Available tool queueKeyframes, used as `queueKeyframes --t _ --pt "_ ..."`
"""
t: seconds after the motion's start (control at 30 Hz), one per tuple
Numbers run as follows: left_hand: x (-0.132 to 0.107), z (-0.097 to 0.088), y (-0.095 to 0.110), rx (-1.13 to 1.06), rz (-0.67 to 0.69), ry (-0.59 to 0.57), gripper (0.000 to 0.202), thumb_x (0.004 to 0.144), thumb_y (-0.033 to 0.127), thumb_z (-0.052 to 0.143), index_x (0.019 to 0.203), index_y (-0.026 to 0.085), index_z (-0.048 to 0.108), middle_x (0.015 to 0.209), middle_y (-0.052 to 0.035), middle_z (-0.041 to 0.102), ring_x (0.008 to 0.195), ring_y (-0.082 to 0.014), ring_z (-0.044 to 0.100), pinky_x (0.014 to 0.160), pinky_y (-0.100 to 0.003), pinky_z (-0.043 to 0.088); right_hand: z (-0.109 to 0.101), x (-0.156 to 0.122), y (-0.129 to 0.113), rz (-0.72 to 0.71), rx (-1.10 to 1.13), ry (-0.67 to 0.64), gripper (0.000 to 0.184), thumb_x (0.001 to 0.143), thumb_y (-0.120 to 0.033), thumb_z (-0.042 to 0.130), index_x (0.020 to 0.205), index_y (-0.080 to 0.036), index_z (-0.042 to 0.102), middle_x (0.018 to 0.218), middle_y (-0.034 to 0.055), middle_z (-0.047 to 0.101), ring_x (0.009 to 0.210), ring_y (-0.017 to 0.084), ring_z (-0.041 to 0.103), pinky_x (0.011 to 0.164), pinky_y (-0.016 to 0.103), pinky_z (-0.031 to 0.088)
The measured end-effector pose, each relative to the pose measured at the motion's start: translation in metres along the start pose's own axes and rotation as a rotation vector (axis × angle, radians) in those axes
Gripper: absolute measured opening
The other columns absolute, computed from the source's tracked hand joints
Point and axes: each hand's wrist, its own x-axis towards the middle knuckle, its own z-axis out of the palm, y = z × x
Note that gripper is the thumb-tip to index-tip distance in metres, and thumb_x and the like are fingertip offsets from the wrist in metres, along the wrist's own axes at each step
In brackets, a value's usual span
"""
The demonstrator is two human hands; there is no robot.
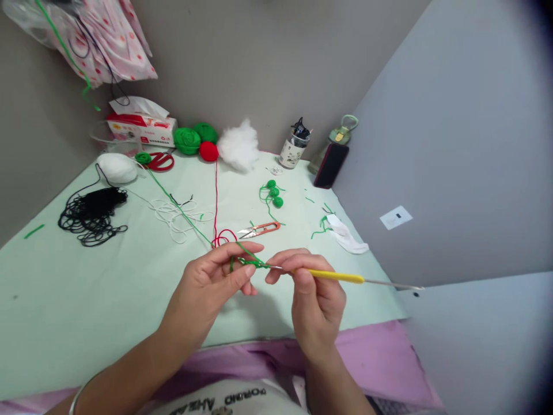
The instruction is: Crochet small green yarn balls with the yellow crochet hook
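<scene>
My left hand (222,274) pinches a small piece of green crochet work (254,263), with green yarn (179,208) running from it over the fingers toward the back left. In my right hand (317,294) is a crochet hook (339,276) with a yellow handle, held like a pen. One metal end meets the green stitches; the other points out to the right. Just beyond the hands lie orange thread snips (265,229) and a loop of red yarn (216,196). Three small green crocheted balls (275,192) rest farther back.
Black yarn (97,210), a white yarn ball (116,168) and red scissors (161,162) lie at left. Along the back stand a tissue box (144,129), green yarn balls (187,140), a red ball (208,151), white stuffing (239,145), a cup (294,153) and a phone (331,165).
</scene>
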Motion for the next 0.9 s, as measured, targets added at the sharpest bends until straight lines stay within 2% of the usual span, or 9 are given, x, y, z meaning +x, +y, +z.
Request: queueKeyframes --t 0.13,0.37,0.53,0.7,0.9 --pt "0.001 0.000 0.001 0.038 0.026 0.020 0.018 0.088 0.028 0.080 0.105 0.033 0.082 0.085 0.0045 0.072 0.068 -0.0088 0.066 0.073 -0.020 0.055 0.000 0.000 -0.001 -0.055 -0.052 -0.015 0.025 0.107 -0.018 0.048 0.106 -0.024 0.072 0.102 0.0043 0.073 0.079 0.014 0.069 0.071 0.033 0.058" --pt "0.001 0.002 0.003 0.034 0.072 0.024 0.017 0.087 0.025 0.080 0.102 0.034 0.082 0.083 0.0052 0.073 0.068 -0.0085 0.067 0.071 -0.018 0.057 -0.002 0.000 0.001 -0.087 -0.134 -0.045 0.024 0.106 -0.017 0.048 0.107 -0.025 0.071 0.097 0.0043 0.074 0.087 0.018 0.071 0.074 0.035 0.058" --pt "0.000 0.007 0.007 0.059 0.108 0.096 0.016 0.082 0.019 0.082 0.093 0.031 0.083 0.080 0.0054 0.074 0.066 -0.0078 0.067 0.066 -0.016 0.058 -0.003 -0.002 0.003 -0.262 -0.343 -0.114 0.024 0.104 -0.014 0.048 0.113 -0.024 0.069 0.093 0.0052 0.076 0.099 0.021 0.072 0.080 0.036 0.060" --pt "0.003 0.011 0.011 0.070 0.112 0.111 0.017 0.080 0.017 0.081 0.093 0.029 0.082 0.073 0.0053 0.073 0.063 -0.0088 0.068 0.064 -0.016 0.058 -0.002 0.001 -0.001 -0.387 -0.447 -0.144 0.026 0.105 -0.013 0.046 0.115 -0.024 0.066 0.089 0.0048 0.075 0.098 0.020 0.074 0.077 0.033 0.063" --pt "0.006 0.016 0.017 0.126 0.214 0.190 0.015 0.077 0.015 0.082 0.087 0.027 0.082 0.081 0.0026 0.072 0.076 -0.0113 0.068 0.071 -0.018 0.058 0.002 -0.003 -0.001 -0.514 -0.786 -0.136 0.029 0.098 -0.005 0.054 0.121 -0.018 0.067 0.112 0.0139 0.073 0.100 0.019 0.074 0.078 0.028 0.064"
